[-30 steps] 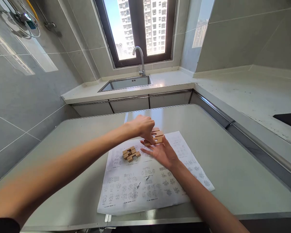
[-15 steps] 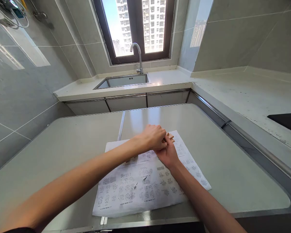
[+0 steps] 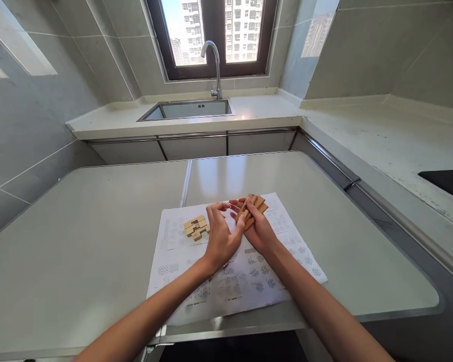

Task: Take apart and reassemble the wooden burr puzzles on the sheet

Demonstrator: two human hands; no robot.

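Brown wooden pieces (image 3: 253,208) are grouped together in my right hand (image 3: 262,232), its thumb over them and its fingers beneath. My left hand (image 3: 222,234) is beside them with fingers spread and curved, the thumb tip near or against the pieces' lower left edge; whether it touches cannot be made out. Lighter wooden pieces (image 3: 197,227) lie flat on the paper, left of my left hand. Under both hands is a large white sheet (image 3: 245,291) printed with small diagrams.
The sheet lies on a pale table (image 3: 109,241) with a seam running across it. Beyond are a counter (image 3: 256,108), a sink (image 3: 189,108) and a faucet (image 3: 217,70) below a window. A black panel (image 3: 447,183) shows on the right counter.
My left hand has moved back and left off the pieces and opened. The pieces in my right hand show more now, and the lighter pieces are uncovered. The view has tilted down slightly.
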